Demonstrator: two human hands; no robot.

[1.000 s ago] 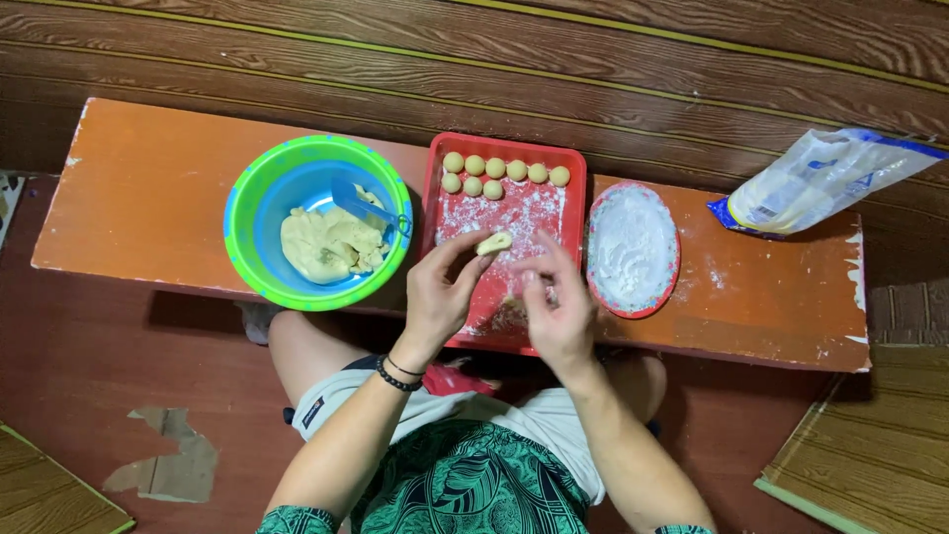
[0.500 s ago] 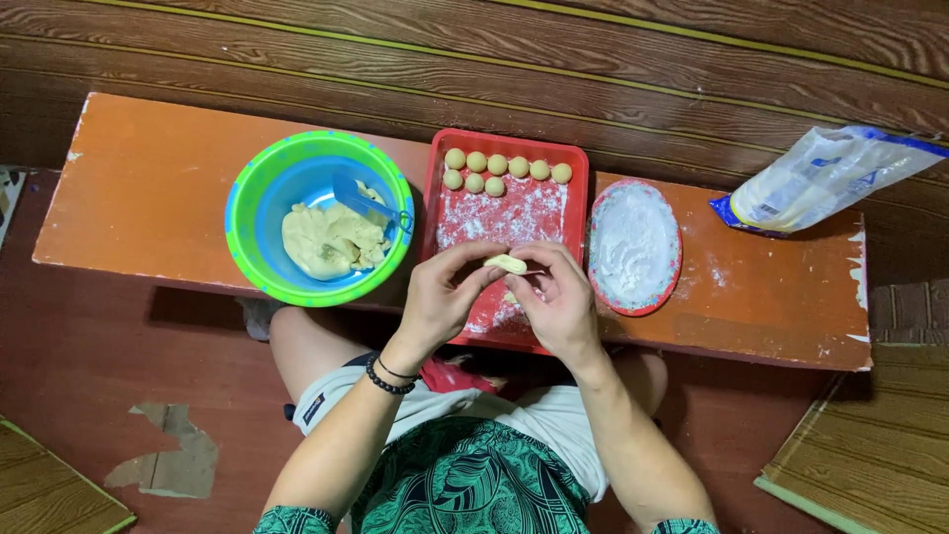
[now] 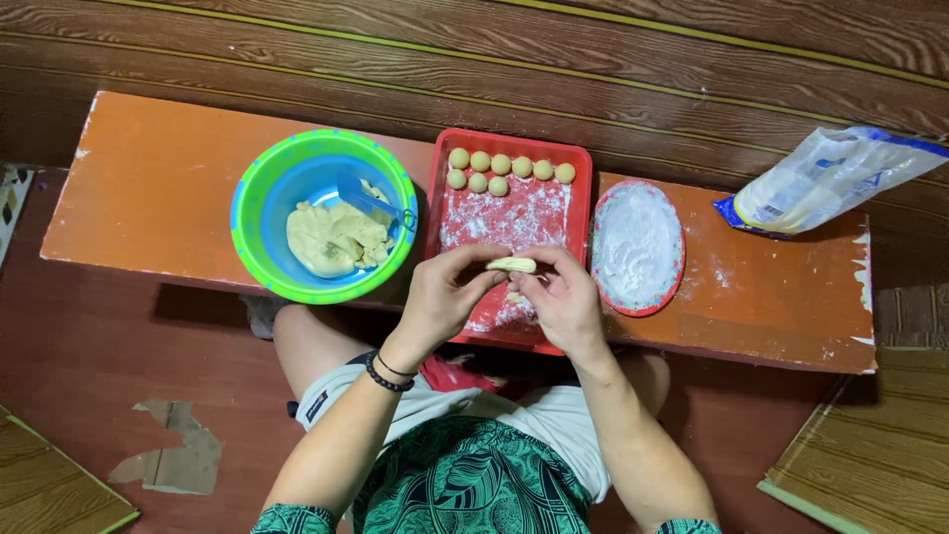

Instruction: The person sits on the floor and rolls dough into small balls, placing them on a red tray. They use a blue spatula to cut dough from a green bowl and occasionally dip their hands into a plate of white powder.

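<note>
Both hands, left hand (image 3: 445, 297) and right hand (image 3: 565, 302), are pinching a small dough piece (image 3: 511, 265) over the red tray (image 3: 583, 198). Squeezing too hard risks tearing it or dropping it toward the dough balls (image 3: 509, 170) at twelve o'clock.

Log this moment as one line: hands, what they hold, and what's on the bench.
left hand + right hand: pinching dough piece | over red tray with dough balls | green bowl left | flour plate right

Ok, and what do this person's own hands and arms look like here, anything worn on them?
Both arms are bare from wrist to past the elbow. The left hand has a black beaded bracelet and a thin dark band at the wrist. The right hand shows no jewellery. Green, leaf-patterned sleeve edges show at the bottom of the picture. No gloves.
</note>
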